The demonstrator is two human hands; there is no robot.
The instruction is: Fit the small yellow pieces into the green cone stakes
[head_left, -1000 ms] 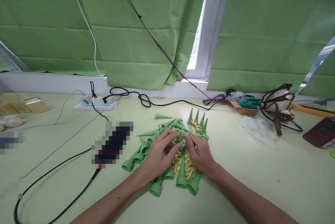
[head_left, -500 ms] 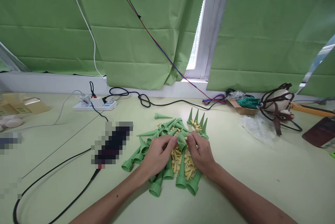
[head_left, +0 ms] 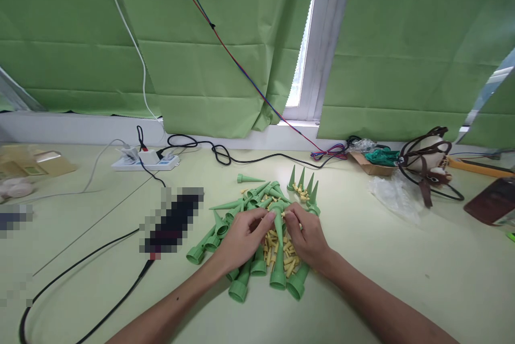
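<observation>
My left hand (head_left: 244,238) is closed on a green plastic cone spike (head_left: 278,219), its wide collar up and its narrow end pointing down toward me. Beside the collar, my right hand (head_left: 309,234) pinches a small yellow plastic piece (head_left: 284,214); whether it touches the cone I cannot tell. Under and between the hands lies a heap of small yellow pieces (head_left: 290,253). More green cones (head_left: 238,289) lie around it, open ends toward me. Behind my right hand several green cones (head_left: 301,178) stand upright with yellow pieces among them.
A pixelated dark device (head_left: 173,220) with a black cable lies to the left. A power strip (head_left: 164,163) sits at the back. At the back right are a small cardboard box (head_left: 374,168), a clear plastic bag (head_left: 396,199) and a strapped bundle (head_left: 426,159).
The green cone in my left hand has turned: its wide end faced toward me before, and now its narrow end points down toward me. My right hand stays close beside it.
</observation>
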